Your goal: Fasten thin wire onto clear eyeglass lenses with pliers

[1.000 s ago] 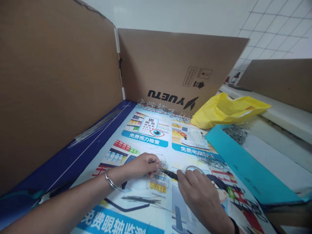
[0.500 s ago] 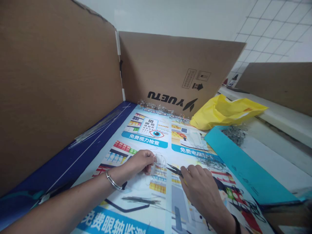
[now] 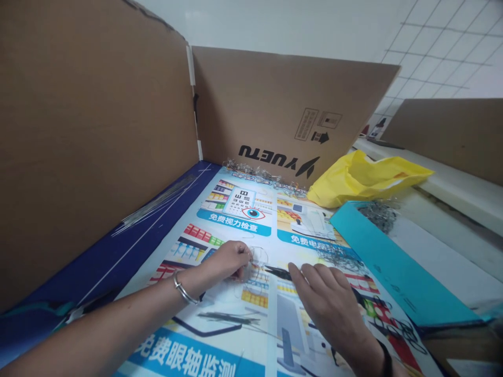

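Observation:
Over the middle of the printed sheet, my left hand is closed in a pinch on a thin wire bent into loops. The wire's loops stick out to the right of the fingertips. My right hand is wrapped round a pair of needle-nose pliers. Their dark jaws point left toward the wire loops; whether they touch the wire I cannot tell. Most of the pliers' handles is hidden in the palm. Just below my left hand lies a small bundle of straight wires.
Cardboard walls stand at the left and back. Long straight wires lie along the left. Tangled wire lines the back; another heap sits right of centre. A yellow bag, turquoise box and dark rings are on the right.
The pliers have turned slightly and their jaws now look closer together, with the tips a little further left. My left hand has stayed nearly in place with the wire.

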`<action>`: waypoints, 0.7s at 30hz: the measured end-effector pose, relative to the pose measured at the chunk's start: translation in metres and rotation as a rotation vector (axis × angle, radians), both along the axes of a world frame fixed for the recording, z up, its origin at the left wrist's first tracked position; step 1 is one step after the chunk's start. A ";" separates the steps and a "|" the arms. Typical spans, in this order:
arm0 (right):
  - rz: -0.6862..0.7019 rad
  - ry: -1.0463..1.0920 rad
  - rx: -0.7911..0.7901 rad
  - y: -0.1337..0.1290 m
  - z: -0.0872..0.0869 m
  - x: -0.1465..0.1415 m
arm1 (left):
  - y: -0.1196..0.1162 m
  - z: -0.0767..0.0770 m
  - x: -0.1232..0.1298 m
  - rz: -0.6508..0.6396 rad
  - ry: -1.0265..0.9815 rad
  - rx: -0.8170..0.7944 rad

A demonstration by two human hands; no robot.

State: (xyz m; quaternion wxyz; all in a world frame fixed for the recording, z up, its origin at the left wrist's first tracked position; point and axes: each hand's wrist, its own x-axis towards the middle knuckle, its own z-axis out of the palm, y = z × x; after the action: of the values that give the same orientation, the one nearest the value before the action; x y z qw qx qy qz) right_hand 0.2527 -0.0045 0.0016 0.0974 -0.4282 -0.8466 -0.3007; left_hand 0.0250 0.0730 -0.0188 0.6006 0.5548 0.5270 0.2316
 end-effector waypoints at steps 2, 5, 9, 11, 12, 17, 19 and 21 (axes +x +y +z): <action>-0.024 -0.025 -0.036 -0.002 0.002 -0.006 | -0.001 0.000 0.001 -0.003 0.005 0.026; -0.046 -0.083 -0.081 -0.005 0.003 -0.014 | -0.003 0.001 0.003 -0.011 0.019 0.044; -0.084 -0.110 -0.073 -0.006 0.002 -0.017 | -0.004 0.003 0.004 -0.033 0.053 0.066; -0.091 -0.119 -0.068 -0.006 0.002 -0.016 | -0.005 0.003 0.004 -0.053 0.077 0.076; -0.089 -0.124 -0.067 -0.006 0.001 -0.016 | -0.005 0.003 0.003 -0.062 0.089 0.079; -0.082 -0.137 -0.048 -0.005 0.001 -0.017 | -0.006 0.004 0.004 -0.080 0.079 0.060; -0.083 -0.138 -0.045 -0.005 0.000 -0.017 | -0.006 0.004 0.004 -0.081 0.073 0.038; -0.076 -0.134 -0.047 -0.004 0.000 -0.018 | -0.005 0.003 0.004 -0.089 0.065 0.030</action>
State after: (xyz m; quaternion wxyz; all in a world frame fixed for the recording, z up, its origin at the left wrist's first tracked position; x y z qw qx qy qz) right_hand 0.2351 -0.0088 0.0015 0.0190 -0.4410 -0.8412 -0.3123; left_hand 0.0287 0.0680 -0.0159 0.5845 0.5940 0.5175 0.1942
